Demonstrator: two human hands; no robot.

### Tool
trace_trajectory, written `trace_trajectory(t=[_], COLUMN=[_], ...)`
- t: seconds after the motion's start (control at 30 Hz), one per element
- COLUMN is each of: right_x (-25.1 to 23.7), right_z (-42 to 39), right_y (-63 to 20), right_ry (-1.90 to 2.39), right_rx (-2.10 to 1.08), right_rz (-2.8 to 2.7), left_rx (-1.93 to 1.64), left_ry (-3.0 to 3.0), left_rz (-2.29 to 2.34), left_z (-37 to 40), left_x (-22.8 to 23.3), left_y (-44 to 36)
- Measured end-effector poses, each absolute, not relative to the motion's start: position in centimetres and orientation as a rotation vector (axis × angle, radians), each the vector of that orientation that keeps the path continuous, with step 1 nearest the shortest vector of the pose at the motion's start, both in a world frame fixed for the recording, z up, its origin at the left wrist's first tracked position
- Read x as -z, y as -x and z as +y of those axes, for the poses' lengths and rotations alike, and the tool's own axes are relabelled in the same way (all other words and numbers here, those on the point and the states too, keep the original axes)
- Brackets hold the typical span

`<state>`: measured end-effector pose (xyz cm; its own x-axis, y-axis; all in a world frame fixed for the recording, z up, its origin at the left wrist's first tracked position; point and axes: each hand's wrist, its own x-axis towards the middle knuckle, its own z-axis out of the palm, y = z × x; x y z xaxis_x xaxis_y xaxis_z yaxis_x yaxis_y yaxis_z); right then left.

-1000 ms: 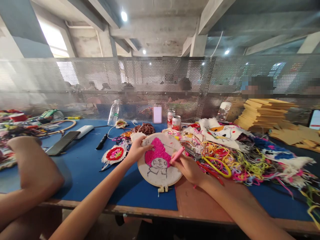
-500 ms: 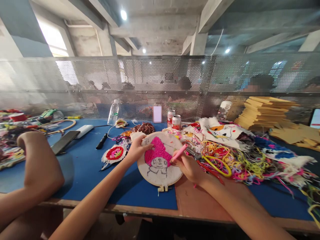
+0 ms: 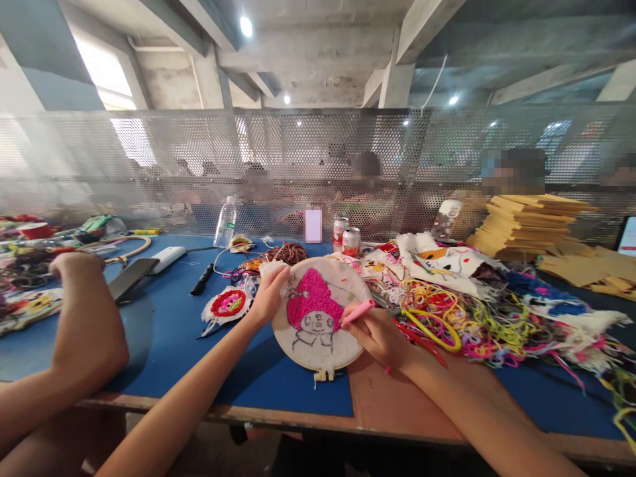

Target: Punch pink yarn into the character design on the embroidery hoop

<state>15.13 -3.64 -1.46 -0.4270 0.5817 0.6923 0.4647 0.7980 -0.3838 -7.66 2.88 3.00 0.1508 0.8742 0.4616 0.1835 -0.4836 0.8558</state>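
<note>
Mid-punching, I judge — my left hand [image 3: 268, 295] grips the embroidery hoop [image 3: 320, 315] tilted on the tabletop [image 3: 163, 331], right hand [image 3: 380, 334] fingers closed round the pink punch needle [image 3: 358, 311] — next stab needs steady aim beside the pink fill.

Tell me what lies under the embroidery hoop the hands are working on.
The embroidery hoop, tilted up by the left hand, rests on the blue mat and brown tabletop. The right hand holds a pink punch needle. Anything beneath the cloth is hidden.
</note>
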Motion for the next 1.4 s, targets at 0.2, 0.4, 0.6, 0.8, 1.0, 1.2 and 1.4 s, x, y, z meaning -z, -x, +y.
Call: trace_trajectory(t=[0.2,0.4,0.6,0.8,1.0,1.2,1.4], right_x=[1.3,1.4,2.3,2.5,2.5,-1.5,-2.5], right_z=[-3.7,-3.5,-3.0,-2.8,-2.6,-4.1,-4.9], right_y=[-15.2,-15.2,-14.2,-13.7,-13.5,-16.1,-21.3], right_ry=[0.691,0.703,1.090,1.147,1.224,1.531,2.280], right_rx=[-0.056,0.003,-0.453,-0.538,-0.431,-0.197,0.149], right_rz=[-2.118,-2.110,-2.074,-2.044,-2.078,-2.321,-2.267], left_rx=[-1.395,-1.319,-0.921,-0.966,-0.924,-1.042,-1.006], left_ry=[-1.837,-1.910,-2.000,-2.426,-2.570,-2.425,-2.297], left_rz=[1.000,1.109,1.456,1.460,0.963,0.969,0.989], left_z=[2.7,3.5,5.5,3.4,-0.3,-0.4,0.0], left_x=[-3.0,-2.5,0.4,-1.0,-2.5,0.2,1.0], left_y=[7.8,8.0,8.2,6.9,2.1,1.0,1.2])
